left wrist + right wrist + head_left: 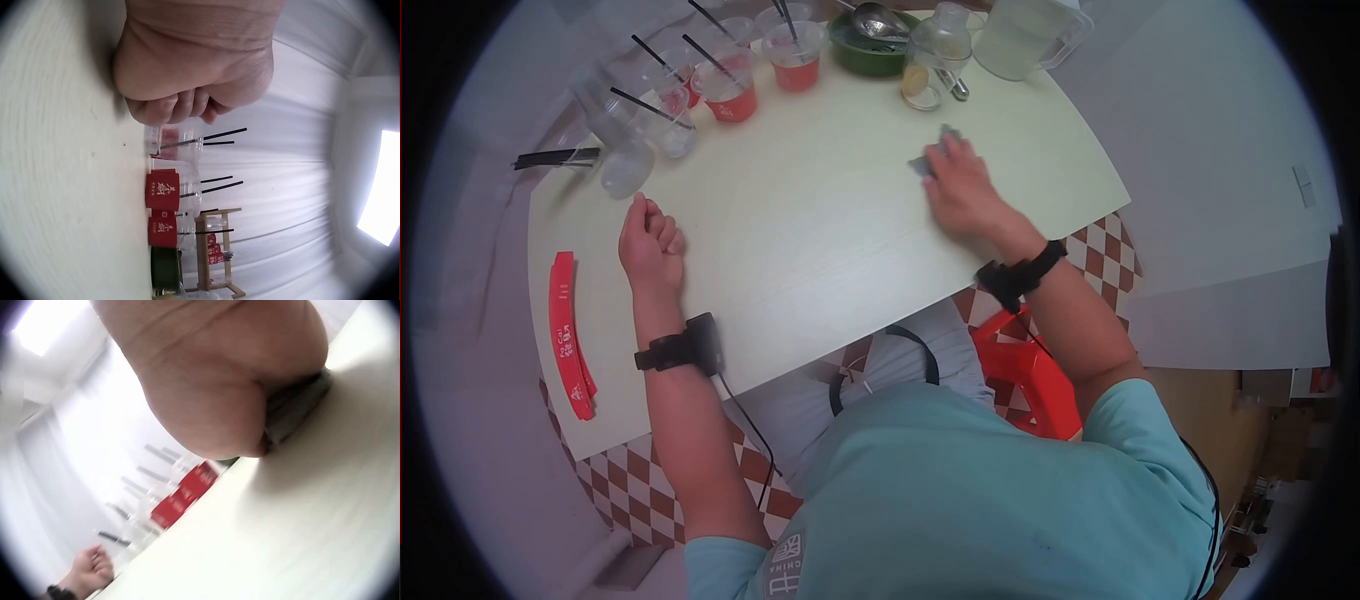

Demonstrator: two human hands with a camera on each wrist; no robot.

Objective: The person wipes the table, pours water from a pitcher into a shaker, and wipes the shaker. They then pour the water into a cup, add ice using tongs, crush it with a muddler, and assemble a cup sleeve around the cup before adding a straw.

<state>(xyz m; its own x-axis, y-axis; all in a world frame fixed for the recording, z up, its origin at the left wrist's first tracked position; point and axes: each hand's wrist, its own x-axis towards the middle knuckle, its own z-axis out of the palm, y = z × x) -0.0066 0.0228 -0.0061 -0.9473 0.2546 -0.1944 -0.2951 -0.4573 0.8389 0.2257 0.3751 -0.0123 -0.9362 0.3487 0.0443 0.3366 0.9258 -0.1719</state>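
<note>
In the head view my right hand [963, 190] holds a grey cloth [920, 166] down on the pale table, cloth edges poking out past the thumb and fingertips. The right wrist view shows the folded grey cloth [299, 407] under the palm, against the tabletop. My left hand [652, 245] rests on its side near the table's left part, fingers loosely curled, nothing in it. Just beyond it lies a clear plastic cup [628, 168]. A red printed paper strip [568, 335] lies left of the left wrist.
Clear cups with red sleeves [731, 103] and black straws stand along the back left. A green bowl [868, 55] with a metal ladle [878, 22], a clear bottle [945, 38] and a plastic pitcher [1015, 40] stand at the back. A red stool [1025, 375] is below the front edge.
</note>
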